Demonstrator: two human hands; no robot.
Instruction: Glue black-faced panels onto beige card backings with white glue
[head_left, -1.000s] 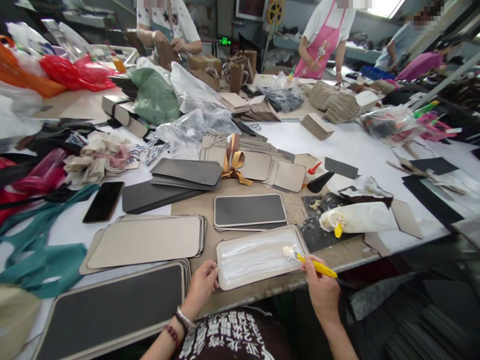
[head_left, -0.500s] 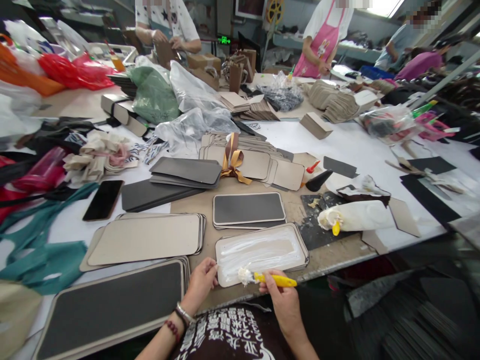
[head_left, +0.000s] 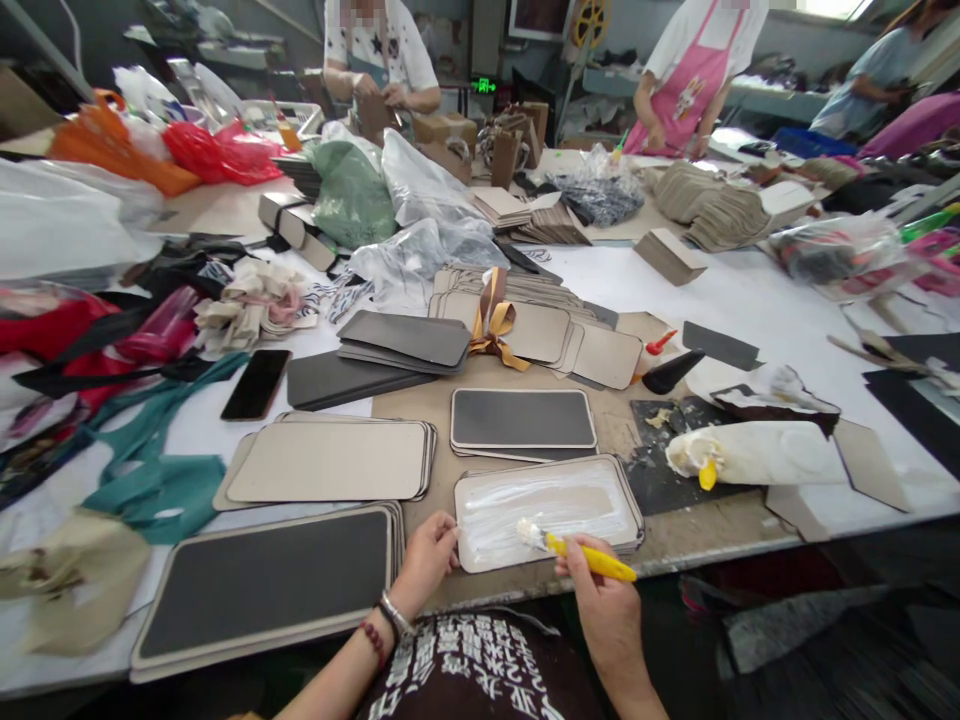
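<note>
My right hand (head_left: 600, 600) is closed on a yellow-handled glue brush (head_left: 577, 552), whose white bristles rest on the near part of a rounded cardboard panel (head_left: 551, 505) smeared with white glue. My left hand (head_left: 427, 555) is curled with its fingertips on the panel's near left corner at the table's front edge. The panel tops a small stack. Just behind it lies a grey-faced panel (head_left: 523, 420). A white glue bottle (head_left: 757, 455) with a yellow nozzle lies on its side to the right.
Left of my hands lie a large grey-faced panel stack (head_left: 270, 585) and a plain cardboard stack (head_left: 330, 460). A black phone (head_left: 256, 384), teal straps (head_left: 150, 480) and ribbon-tied panels (head_left: 517, 330) lie farther back. Other people stand working at the far side.
My right hand swept the brush from the panel's right end to its near left edge, then back toward the middle. The view shifted left. My left hand stayed on the panel's corner.
</note>
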